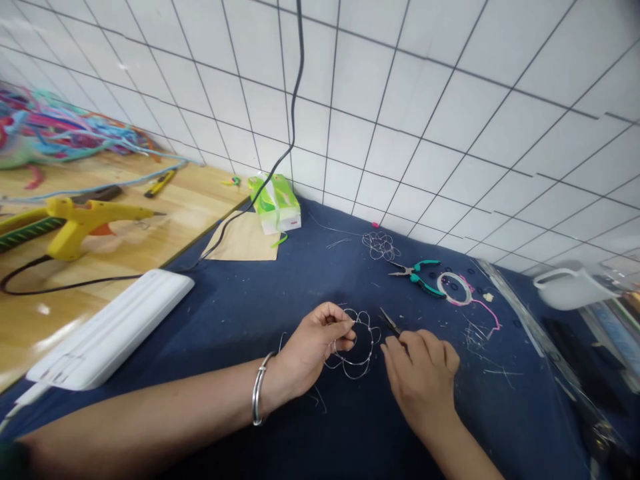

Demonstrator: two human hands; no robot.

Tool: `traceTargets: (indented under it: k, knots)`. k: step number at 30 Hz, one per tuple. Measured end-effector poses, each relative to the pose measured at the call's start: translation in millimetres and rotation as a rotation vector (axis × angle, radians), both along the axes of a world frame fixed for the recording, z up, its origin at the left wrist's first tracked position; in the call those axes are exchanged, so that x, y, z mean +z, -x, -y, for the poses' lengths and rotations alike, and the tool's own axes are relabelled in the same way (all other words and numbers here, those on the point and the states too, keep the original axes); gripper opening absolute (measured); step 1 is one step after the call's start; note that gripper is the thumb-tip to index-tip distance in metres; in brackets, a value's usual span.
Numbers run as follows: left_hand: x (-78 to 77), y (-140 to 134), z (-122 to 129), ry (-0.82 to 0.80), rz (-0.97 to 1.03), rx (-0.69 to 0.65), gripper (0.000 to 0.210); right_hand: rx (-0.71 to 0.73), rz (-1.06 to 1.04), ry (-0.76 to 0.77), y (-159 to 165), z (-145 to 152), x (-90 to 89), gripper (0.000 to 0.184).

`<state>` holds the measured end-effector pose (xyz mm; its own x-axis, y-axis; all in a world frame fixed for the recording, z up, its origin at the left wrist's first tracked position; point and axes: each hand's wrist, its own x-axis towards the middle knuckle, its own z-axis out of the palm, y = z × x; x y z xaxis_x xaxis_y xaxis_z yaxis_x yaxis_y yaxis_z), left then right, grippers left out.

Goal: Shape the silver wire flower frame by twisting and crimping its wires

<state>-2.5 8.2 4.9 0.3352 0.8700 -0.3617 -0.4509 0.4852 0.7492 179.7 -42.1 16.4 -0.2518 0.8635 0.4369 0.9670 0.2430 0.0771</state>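
Between thumb and fingertips, my left hand (320, 343) pinches a thin silver wire ring (361, 363) bent into flower-like loops. The wire shape is held just above the dark blue cloth, part of it hidden behind my fingers. To its right, my right hand (423, 373) is closed, palm down, over a small pointed metal tool (390, 323). Only the slim tip of that tool shows, pointing up and left towards the wire; its handles are under my hand, so its exact kind is unclear. The tip is apart from the wire ring.
Teal-handled pliers (417, 272), a coil of wire (381, 245) and a white tape-like ring (454, 289) lie beyond my hands. Wire scraps (477, 337) are scattered rightward. Leftward are a white power strip (115, 330), a yellow glue gun (95, 217) and a tissue pack (277, 203).
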Motion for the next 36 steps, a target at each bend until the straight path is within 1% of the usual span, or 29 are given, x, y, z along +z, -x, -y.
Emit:
traceTargets:
  k: [3,5,7,9,10,11,14,18,22,26,29,33,36]
  knots:
    - [1.4,0,3,0.003,-0.005,-0.012,0.013,-0.058,0.022,0.019,-9,-5,-4.0,0.013]
    - [2.1,-1,5,-0.002,-0.007,-0.013,0.013,-0.082,-0.026,0.021,-13,-6,-2.3,0.013]
    - [2.4,-2,6,-0.005,-0.009,-0.011,0.013,-0.023,-0.124,0.054,-8,-4,2.1,0.013]
    - [2.7,-3,7,-0.012,-0.012,-0.005,0.013,0.108,-0.259,0.137,3,1,6.4,0.015]
    - [2.9,-4,8,-0.016,-0.016,0.000,0.013,0.140,-0.322,0.182,10,3,7.6,0.017]
    - [3.1,-5,8,-0.021,-0.019,0.002,0.013,0.141,-0.368,0.212,17,5,8.1,0.019]
    - [3.6,-6,10,-0.037,-0.030,0.010,0.012,0.078,-0.398,0.320,33,9,5.9,0.022]
    - [2.8,-7,12,-0.062,-0.018,0.016,0.011,-0.039,-0.377,0.446,40,8,2.8,0.022]
    - [1.7,-9,15,-0.058,-0.023,0.018,0.010,-0.085,-0.535,0.507,41,7,2.0,0.022]
    - [2.7,-10,18,-0.057,-0.036,0.024,0.008,-0.145,-0.747,0.538,44,6,0.7,0.020]
    - [4.9,-10,19,-0.072,-0.044,0.032,0.008,-0.189,-0.850,0.530,47,6,0.1,0.017]
    - [7.5,-11,19,-0.089,-0.062,0.031,0.007,-0.209,-0.868,0.499,48,8,-1.7,0.015]
    - [6.8,-11,19,-0.136,-0.084,0.023,0.006,-0.204,-0.844,0.460,47,10,-4.4,0.015]
